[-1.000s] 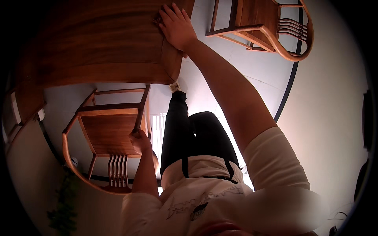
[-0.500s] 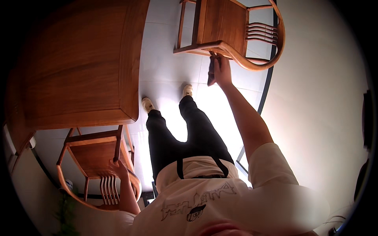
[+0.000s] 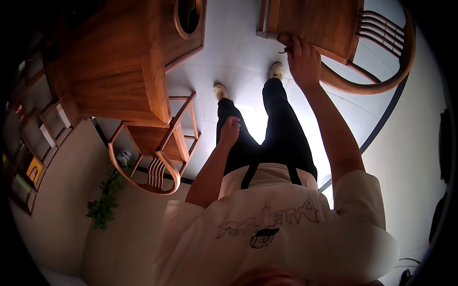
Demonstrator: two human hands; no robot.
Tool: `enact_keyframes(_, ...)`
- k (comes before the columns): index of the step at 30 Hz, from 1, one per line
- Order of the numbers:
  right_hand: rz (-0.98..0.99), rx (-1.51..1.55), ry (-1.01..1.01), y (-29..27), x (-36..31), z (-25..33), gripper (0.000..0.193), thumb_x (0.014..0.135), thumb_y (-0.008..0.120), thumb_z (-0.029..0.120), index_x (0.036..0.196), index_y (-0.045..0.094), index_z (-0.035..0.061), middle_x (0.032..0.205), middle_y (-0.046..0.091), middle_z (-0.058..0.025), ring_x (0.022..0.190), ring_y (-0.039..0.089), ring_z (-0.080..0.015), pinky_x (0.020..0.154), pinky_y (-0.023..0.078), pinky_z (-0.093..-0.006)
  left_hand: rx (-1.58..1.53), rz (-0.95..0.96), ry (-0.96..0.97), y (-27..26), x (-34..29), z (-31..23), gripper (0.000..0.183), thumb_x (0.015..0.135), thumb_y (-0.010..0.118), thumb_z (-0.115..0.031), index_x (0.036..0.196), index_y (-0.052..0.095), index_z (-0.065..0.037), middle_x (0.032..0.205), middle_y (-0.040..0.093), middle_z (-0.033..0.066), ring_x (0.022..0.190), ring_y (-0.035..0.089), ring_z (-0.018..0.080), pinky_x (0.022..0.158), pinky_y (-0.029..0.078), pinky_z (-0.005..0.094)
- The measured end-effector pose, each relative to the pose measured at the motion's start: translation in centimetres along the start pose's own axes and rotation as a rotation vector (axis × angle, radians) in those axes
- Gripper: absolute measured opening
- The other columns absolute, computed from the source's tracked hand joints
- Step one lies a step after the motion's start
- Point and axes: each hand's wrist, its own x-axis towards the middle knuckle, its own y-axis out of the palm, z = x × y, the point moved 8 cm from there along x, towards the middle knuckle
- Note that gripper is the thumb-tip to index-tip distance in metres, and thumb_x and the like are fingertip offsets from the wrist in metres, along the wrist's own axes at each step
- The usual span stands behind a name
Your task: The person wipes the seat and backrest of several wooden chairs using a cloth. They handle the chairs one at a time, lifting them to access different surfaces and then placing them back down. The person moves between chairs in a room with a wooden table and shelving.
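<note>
My right hand (image 3: pixel 304 62) is closed at the front end of the armrest of the right wooden chair (image 3: pixel 315 24). A dark brown, cloth-like piece (image 3: pixel 283 50) shows beneath its fingers; most of it is hidden by the hand. My left hand (image 3: pixel 230 131) hangs in front of my left thigh, fingers curled in, with nothing seen in them. To its left stands another wooden chair (image 3: pixel 164 155) with a curved back rail and slatted back, partly under the table edge, apart from the hand.
A large wooden table (image 3: pixel 109 71) fills the upper left, with a round-backed wooden piece (image 3: pixel 191 35) beyond it. A shelf unit (image 3: pixel 40 143) lines the left wall, near a green plant (image 3: pixel 102 205). Pale floor tiles (image 3: pixel 229 52) run between the chairs, and a wall (image 3: pixel 420 133) rises at right.
My left hand has left the left chair and come in front of my thigh. My right hand has shifted to the armrest's front end. The whole view has turned.
</note>
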Motion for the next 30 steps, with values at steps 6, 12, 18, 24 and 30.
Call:
enact_keyframes(6, 0.044, 0.276, -0.071, 2.6, 5.8, 0.7, 0.026, 0.091, 0.069, 0.03, 0.112, 0.069, 0.0133, 0.096, 0.07, -0.0082, 0.089, 0.07, -0.0283, 0.077, 0.056, -0.0427, 0.195, 0.491, 0.353, 14.1, -3.8, -24.9, 0.022, 0.102, 0.055, -0.017, 0.118, 0.061, -0.004, 0.102, 0.069, 0.0115, 0.093, 0.067, 0.023, 0.083, 0.052, 0.0367)
enact_keyframes(12, 0.108, 0.238, -0.157, 3.4, 5.4, 1.6, 0.031, 0.091, 0.064, 0.017, 0.121, 0.066, 0.0128, 0.112, 0.066, -0.005, 0.108, 0.063, -0.0247, 0.089, 0.051, -0.0395, 0.445, 0.419, 0.326, 14.3, 0.1, -24.7, 0.02, 0.099, 0.056, -0.013, 0.113, 0.064, -0.001, 0.105, 0.07, 0.0182, 0.098, 0.068, 0.0353, 0.087, 0.052, 0.0426)
enact_keyframes(18, 0.027, 0.236, -0.212, -2.8, -4.5, -6.0, 0.057, 0.094, 0.061, 0.023, 0.147, 0.049, 0.0063, 0.147, 0.053, -0.0145, 0.133, 0.052, -0.03, 0.105, 0.046, -0.0402, 0.527, -0.115, 0.307, 3.8, 9.9, -24.4, 0.035, 0.099, 0.056, -0.031, 0.127, 0.061, -0.01, 0.12, 0.067, 0.0132, 0.116, 0.062, 0.0322, 0.094, 0.05, 0.0507)
enact_keyframes(24, 0.084, 0.125, -0.188, -4.9, -12.6, -17.5, 0.053, 0.093, 0.067, 0.028, 0.142, 0.057, 0.0111, 0.147, 0.056, -0.005, 0.139, 0.05, -0.0233, 0.117, 0.04, -0.0397, -0.635, -0.173, -0.197, 9.9, 12.2, -36.7, 0.08, 0.093, 0.057, -0.065, 0.15, 0.04, -0.011, 0.147, 0.047, 0.0125, 0.127, 0.052, 0.0319, 0.104, 0.041, 0.0568)
enact_keyframes(30, -0.014, 0.168, 0.465, -8.0, -12.0, -31.3, 0.062, 0.101, 0.061, 0.025, 0.153, 0.038, -0.0017, 0.162, 0.034, -0.022, 0.152, 0.029, -0.0422, 0.122, 0.028, -0.0538, -0.56, -0.619, -0.066, 10.7, 12.2, -38.5, 0.062, 0.082, 0.08, -0.033, 0.116, 0.048, 0.007, 0.115, 0.069, 0.0181, 0.111, 0.067, 0.0323, 0.097, 0.052, 0.0392)
